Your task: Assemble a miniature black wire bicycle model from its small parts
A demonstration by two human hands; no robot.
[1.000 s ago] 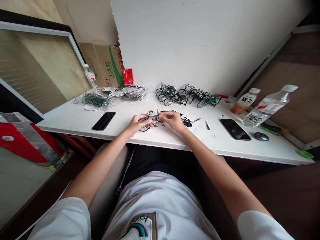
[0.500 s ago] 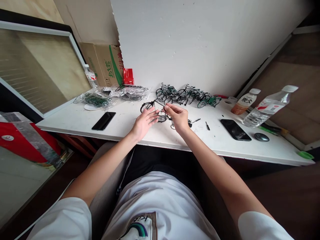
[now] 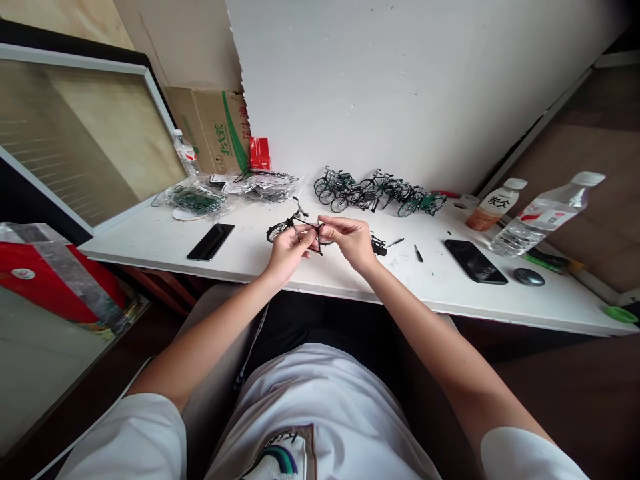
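A small black model bicycle (image 3: 299,221) is held just above the front part of the table, its spoked wheel and handlebar sticking out to the left. My left hand (image 3: 286,259) pinches its thin frame between thumb and fingers. Closed at the frame's right end is my right hand (image 3: 354,243), thumb and index finger together there; any tiny piece between those fingertips is hidden. Behind the right hand lie small black bicycle parts (image 3: 379,247), partly covered by it.
Several finished-looking model bicycles (image 3: 355,193) stand along the wall. Plastic bags of parts (image 3: 197,200) lie at the back left. One phone (image 3: 211,241) rests at left, another phone (image 3: 475,260) at right beside a round dark object (image 3: 529,277). Bottles (image 3: 547,217) stand at right.
My left hand has closed from open fingers to a pinch on the model bicycle's frame. The bicycle has turned and shifted slightly left; the right hand stays at it.
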